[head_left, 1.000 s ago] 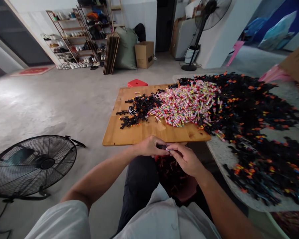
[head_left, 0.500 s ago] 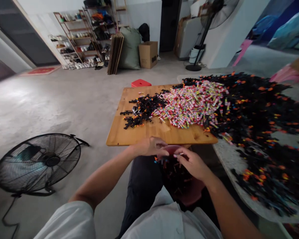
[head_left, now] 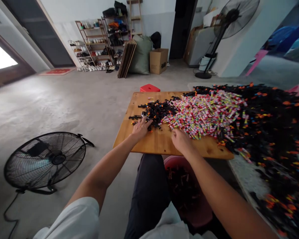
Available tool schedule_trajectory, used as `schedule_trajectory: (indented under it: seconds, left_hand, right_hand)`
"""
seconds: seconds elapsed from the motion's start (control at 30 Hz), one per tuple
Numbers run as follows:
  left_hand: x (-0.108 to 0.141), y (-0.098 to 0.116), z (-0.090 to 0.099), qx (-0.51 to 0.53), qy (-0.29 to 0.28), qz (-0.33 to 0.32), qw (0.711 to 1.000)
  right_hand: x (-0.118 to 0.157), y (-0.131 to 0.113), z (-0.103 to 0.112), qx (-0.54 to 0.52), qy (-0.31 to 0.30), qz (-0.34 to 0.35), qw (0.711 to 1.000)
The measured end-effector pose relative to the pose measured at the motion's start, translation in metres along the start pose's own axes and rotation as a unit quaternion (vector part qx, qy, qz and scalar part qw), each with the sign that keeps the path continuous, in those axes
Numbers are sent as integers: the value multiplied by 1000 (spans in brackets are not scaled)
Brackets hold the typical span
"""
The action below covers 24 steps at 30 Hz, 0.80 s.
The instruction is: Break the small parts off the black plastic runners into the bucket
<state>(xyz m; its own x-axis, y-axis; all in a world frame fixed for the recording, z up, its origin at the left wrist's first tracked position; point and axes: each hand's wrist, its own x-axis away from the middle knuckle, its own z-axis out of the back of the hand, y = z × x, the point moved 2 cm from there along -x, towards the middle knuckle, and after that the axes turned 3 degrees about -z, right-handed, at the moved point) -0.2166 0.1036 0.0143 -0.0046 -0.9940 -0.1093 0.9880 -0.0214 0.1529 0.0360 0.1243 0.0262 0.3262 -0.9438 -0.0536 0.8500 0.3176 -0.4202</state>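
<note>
My left hand (head_left: 140,128) reaches onto the wooden table (head_left: 124,139), thumb and fingers apart, at the near edge of a small heap of black toy guns (head_left: 161,110) with orange bits. A white strip or ring (head_left: 144,114) lies by its fingertips. My right hand (head_left: 181,141) is at the near edge of a pile of small pink, white and yellow tubes (head_left: 206,111). Its fingers are curled, and what they pinch, if anything, is hidden. Below the table edge, by my leg, a dark red tub (head_left: 201,212) holds more black pieces.
A large heap of black toy guns (head_left: 271,113) covers a second table (head_left: 251,182) on the right. A floor fan (head_left: 57,159) stands at left. Behind the table are a red stool (head_left: 149,88), a cardboard box (head_left: 158,61), a sack (head_left: 141,54) and shoe racks (head_left: 94,43).
Both hands have moved from above the tub up onto the table, the left to the black toy guns, the right to the tubes. The view has shifted left.
</note>
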Motion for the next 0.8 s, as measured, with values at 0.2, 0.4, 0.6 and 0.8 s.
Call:
schedule_trajectory:
  seconds: [0.2,0.4,0.6,0.8]
  left_hand:
    - [-19,-4,7,-52,-62,-96,992]
    - [-31,-16,22,-64,-111,-135,983]
    - [-23,-19,26,-22,-69,-136,988]
    - [-1,6,35,204,97,-15,974]
  right_hand:
    - [-49,-9,-18,94,-32,-67,993]
    - [-35,6,-25,61,10,-55,997]
    - [26,35,-36,-215,83,-68,971]
    - [93,52,-28,-392,80,-126,908]
